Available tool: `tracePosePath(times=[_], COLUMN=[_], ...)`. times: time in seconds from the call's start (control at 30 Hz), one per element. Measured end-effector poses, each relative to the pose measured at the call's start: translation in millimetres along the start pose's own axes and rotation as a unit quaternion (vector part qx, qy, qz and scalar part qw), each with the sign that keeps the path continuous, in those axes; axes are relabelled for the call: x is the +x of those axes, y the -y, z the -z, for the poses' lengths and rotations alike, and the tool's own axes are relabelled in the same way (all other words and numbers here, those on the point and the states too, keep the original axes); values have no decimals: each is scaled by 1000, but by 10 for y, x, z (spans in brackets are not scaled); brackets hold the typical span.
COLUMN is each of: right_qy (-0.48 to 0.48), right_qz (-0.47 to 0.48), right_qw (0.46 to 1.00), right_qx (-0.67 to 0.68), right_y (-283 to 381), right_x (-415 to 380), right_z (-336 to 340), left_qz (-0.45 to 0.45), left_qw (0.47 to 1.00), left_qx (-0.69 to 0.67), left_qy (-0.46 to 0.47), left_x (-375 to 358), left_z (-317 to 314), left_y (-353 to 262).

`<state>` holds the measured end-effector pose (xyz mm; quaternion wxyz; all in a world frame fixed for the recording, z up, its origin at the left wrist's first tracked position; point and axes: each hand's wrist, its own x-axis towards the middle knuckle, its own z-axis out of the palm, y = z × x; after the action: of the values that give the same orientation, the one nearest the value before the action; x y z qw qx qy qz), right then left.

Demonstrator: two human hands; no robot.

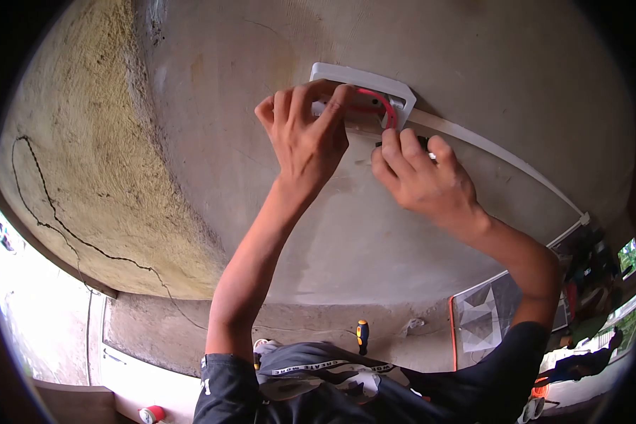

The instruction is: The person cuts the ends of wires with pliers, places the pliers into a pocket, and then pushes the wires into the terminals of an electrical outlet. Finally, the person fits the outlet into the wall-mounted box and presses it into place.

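A white rectangular wall box [360, 73] is fixed on the grey wall, and a red wire [387, 106] loops out of its inside. My left hand [305, 134] is at the box's left part, fingers bent and closed, their tips beside the wire; what they pinch is hidden. Just below the box's right corner, my right hand [427, 177] is closed where the red wire comes down to the fingertips. A small black piece [422, 143] shows between the right fingers, mostly covered by them.
A white cable trunking [502, 159] runs from the box down to the right. An orange-and-black screwdriver [362, 336] is below, near my body. Dark twisted cable [95, 249] hangs at left. A red-and-white spool [151, 414] lies low at left; an orange conduit [453, 332] stands at right.
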<state>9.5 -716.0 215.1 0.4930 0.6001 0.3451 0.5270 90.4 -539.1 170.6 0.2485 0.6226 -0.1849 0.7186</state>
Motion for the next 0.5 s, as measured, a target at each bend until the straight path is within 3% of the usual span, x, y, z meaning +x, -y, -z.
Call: tracePosePath(times=[0.13, 0.3, 0.5], right_qy=[0, -57, -56], right_qz=[-19, -59, -69], right_qw=[999, 986, 951], right_qx=[33, 146, 295], right_y=[45, -107, -372], right_x=[-52, -130, -175], right_z=[3, -90, -148], left_qz=[-2, -29, -53], left_qw=[1000, 999, 994], left_qx=[-3, -8, -18], left_qy=[14, 45, 91], left_x=[44, 102, 241], left_z=[59, 86, 141], left_y=[-72, 29, 69])
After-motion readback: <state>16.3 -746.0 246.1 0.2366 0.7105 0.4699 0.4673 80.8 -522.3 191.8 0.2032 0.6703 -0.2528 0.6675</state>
